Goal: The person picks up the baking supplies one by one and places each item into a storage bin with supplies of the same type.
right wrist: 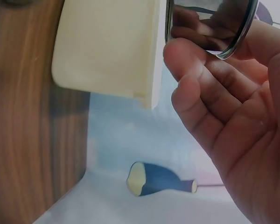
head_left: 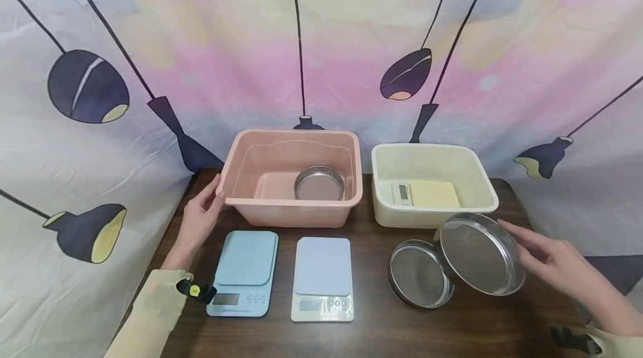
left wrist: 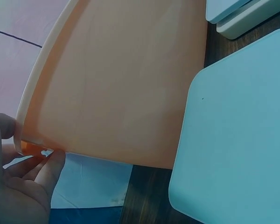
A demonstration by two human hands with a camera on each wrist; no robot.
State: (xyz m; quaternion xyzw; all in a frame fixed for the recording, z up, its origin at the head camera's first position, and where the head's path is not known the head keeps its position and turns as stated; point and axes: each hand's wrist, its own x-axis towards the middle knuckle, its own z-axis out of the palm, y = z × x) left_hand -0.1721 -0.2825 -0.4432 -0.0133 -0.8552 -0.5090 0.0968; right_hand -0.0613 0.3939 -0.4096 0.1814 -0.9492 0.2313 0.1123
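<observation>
My left hand [head_left: 201, 217] grips the rim of a pink plastic basin [head_left: 296, 214] at its front left corner; the left wrist view shows the thumb and fingers [left wrist: 53, 170] on either side of that rim. My right hand [head_left: 550, 260] holds a round metal sieve [head_left: 482, 254] by its right side, tilted above the table. The right wrist view shows the fingers [right wrist: 184, 58] against its shiny wall. A second metal sieve [head_left: 417, 274] lies on the table, partly covered by the held one in the head view. Inside the basin sits a third sieve [head_left: 320, 185].
A cream bin [head_left: 402, 217] stands right of the basin, with a yellow kitchen scale [head_left: 433, 194] inside. Near the front lie a light blue kitchen scale [head_left: 246, 260] and a pale lavender-white one [head_left: 323, 268]. A patterned cloth [head_left: 341, 67] hangs behind the dark wooden table [head_left: 372, 324].
</observation>
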